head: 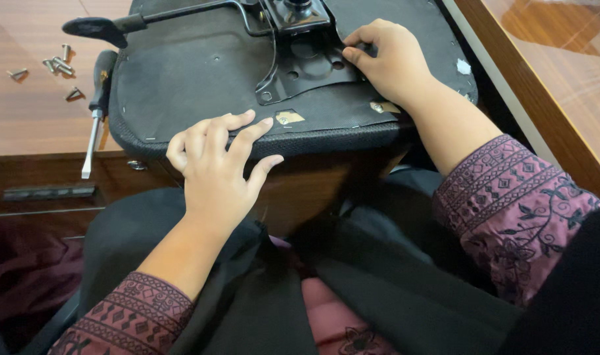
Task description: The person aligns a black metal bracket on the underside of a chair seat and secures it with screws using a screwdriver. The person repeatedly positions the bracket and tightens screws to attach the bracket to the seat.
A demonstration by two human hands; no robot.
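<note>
An upturned black chair seat (195,72) lies on a brown wooden desk (30,125), its underside facing up. A black metal mechanism plate (306,66) with a long lever (103,27) is on it. My left hand (218,164) rests flat on the seat's near edge, fingers spread, holding nothing. My right hand (389,59) presses on the plate's right edge with fingers curled; whether it pinches something small I cannot tell.
A screwdriver (96,112) with a black handle lies left of the seat, its tip over the desk edge. Several loose screws (57,66) sit further left. A second wooden surface (556,59) stands at the right. My dark-clothed lap fills the foreground.
</note>
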